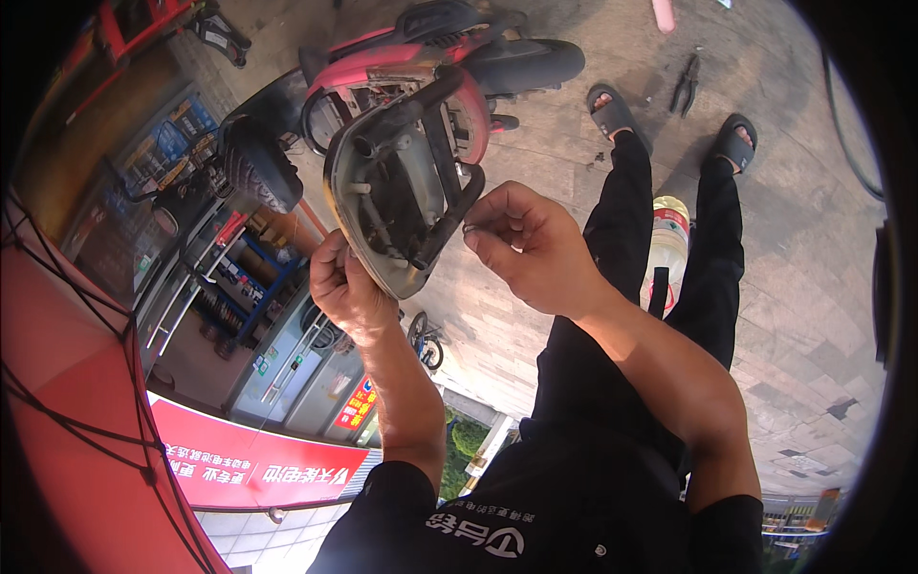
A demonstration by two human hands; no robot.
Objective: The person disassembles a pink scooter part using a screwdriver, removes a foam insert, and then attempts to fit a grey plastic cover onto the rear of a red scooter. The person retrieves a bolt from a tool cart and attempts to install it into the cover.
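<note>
A hollow shell part (392, 268) with pale inner walls, moulded posts and a yellowish edge is held up in front of me. A bent black tubular frame (448, 228) runs along its open side. My left hand (352, 295) is closed on the shell's lower edge, thumb on the near side. Just right of the tube's bend, my right hand (535, 251) is closed in a pinch, apart from the shell. Something small and dark shows at its fingertips, too small to name.
A red scooter (382, 65) with a black wheel (531, 67) lies beyond the shell. Pliers (685, 88) rest on the paving near my sandalled feet. A bottle of yellowish liquid (668, 251) stands between my legs. A dark hose (846, 143) curves at right; shopfront shelves (253, 287) are at left.
</note>
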